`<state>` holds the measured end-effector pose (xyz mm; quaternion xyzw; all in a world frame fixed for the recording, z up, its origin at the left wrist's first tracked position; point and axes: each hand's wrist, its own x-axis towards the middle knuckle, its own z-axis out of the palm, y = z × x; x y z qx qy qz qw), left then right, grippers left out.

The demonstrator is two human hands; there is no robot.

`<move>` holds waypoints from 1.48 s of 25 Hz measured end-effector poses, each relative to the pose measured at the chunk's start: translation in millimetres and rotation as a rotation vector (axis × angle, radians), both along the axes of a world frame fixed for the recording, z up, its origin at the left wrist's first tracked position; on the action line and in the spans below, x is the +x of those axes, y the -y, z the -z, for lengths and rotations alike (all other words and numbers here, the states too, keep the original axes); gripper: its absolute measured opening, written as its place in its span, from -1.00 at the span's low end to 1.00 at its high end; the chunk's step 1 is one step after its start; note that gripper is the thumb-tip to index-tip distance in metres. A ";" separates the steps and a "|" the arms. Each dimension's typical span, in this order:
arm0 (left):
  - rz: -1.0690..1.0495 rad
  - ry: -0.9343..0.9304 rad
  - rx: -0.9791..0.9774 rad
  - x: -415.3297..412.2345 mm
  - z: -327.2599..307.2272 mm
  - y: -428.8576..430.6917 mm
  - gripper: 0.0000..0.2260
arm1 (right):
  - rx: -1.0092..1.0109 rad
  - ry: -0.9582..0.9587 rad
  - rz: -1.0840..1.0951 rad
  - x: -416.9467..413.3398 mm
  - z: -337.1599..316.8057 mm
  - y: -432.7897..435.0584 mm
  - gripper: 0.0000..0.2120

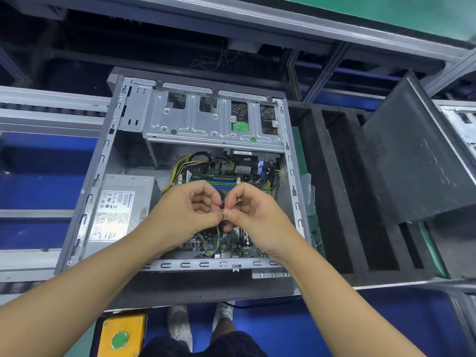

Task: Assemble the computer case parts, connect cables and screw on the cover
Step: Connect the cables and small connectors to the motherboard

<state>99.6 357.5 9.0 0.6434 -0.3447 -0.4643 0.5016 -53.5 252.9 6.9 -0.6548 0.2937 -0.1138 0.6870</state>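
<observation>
Above the motherboard [231, 243]: both hands meet over the middle of the open case, thumbs and forefingers tip to tip.
Left hand [192, 210]: thumb and forefinger pinch the upper end of a thin cable [218, 237]; the other fingers curl toward the palm.
Right hand [253, 215]: pinches the same cable end from the other side, touching the left hand's fingertips; whatever plug sits between the fingers is too small to make out.
Thin cable: yellow, blue and green strands run from the pinch down to the near edge of the board.
Computer case [103, 161]: lies on its side with the open face up, on a dark mat between the conveyor rails.
Power supply [121, 210]: grey box with a white label, in the near-left part of the case, beside the left forearm.
Drive cage [195, 122]: bare metal, across the far end of the case.
Memory sticks [213, 182]: green and blue, just beyond the hands.
Wire bundle [180, 163]: yellow and black, arcing over the board's far-left corner.
Cover panel [417, 155]: dark, tilted, leaning in a black foam rack [334, 202] right of the case, well apart from the hands.
Button box [121, 336]: yellow with a green button, below the bench's near edge, at the left.
Shoes [180, 325]: pale covers, on the blue floor.
</observation>
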 end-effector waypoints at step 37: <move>0.031 0.012 0.104 1.0 -4.3 -10.9 -0.81 | 0.123 -0.035 0.007 -4.3 0.3 3.6 -0.84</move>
